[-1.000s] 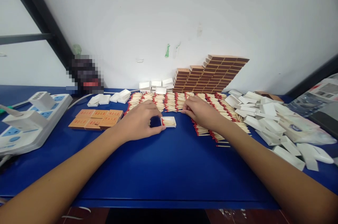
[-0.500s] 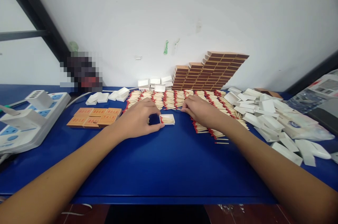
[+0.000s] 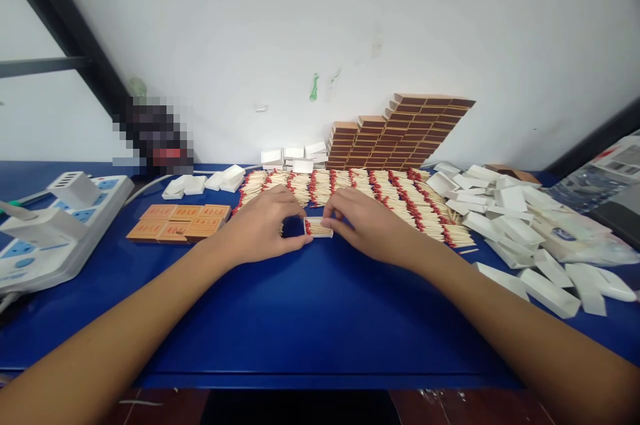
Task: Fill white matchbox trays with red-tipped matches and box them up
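Observation:
A small white matchbox tray [image 3: 319, 235] lies on the blue table between my hands, with red-headed matches [image 3: 316, 227] inside it. My left hand [image 3: 265, 225] grips the tray's left end between thumb and fingers. At the right end, my right hand [image 3: 370, 225] has its fingertips pinched on matches that lie in the tray, their heads pointing left. Just behind both hands spread rows of loose matches [image 3: 400, 198], partly hidden by my fingers.
Orange matchboxes [image 3: 177, 223] lie at left beside a power strip [image 3: 95, 211]. White empty trays [image 3: 505, 211] are heaped at right, and more trays [image 3: 295, 159] stand at the back. Stacked brown-sided matchboxes [image 3: 395, 135] lean near the wall.
My right hand has moved left from the loose matches to the tray. More matches show in the tray, and several loose ones near the front right of the pile are gone from view.

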`<state>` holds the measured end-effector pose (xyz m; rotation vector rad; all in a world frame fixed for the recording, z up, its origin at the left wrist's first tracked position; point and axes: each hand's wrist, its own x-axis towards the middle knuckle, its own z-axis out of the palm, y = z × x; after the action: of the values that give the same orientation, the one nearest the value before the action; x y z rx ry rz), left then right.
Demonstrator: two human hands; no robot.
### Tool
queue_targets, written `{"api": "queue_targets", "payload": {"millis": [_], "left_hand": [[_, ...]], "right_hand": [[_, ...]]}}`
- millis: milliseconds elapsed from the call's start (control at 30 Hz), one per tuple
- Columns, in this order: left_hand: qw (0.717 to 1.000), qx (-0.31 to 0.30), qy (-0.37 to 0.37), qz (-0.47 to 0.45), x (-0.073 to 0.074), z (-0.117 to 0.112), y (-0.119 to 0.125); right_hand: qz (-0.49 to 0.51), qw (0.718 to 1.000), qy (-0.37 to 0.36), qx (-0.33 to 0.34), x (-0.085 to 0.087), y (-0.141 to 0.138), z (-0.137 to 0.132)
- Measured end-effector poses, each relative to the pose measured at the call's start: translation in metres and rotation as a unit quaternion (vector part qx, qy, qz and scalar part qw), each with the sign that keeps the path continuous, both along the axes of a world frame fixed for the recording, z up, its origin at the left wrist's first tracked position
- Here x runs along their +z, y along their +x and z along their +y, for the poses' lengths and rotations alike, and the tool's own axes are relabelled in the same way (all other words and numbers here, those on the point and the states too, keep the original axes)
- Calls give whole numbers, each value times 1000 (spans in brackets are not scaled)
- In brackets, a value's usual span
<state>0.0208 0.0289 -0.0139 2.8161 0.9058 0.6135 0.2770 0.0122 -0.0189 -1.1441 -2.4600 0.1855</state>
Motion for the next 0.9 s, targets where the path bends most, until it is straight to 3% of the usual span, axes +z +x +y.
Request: {"api": "queue_targets", "payload": {"millis": [133,200,333,900], "left_hand": [[1000,1,4,-2,0,1,-1],[1000,2,4,0,0,1,-1],[1000,5,-4,3,-1,1,-1],[1000,11,-5,4,0,1,-1]], "right_hand": [[-32,995,60,-79,2,25,22],[-58,992,54,-94,0,35,32],[-68,993,21,-89,-8,39,39],[-60,993,34,-93,-14,34,39]]}}
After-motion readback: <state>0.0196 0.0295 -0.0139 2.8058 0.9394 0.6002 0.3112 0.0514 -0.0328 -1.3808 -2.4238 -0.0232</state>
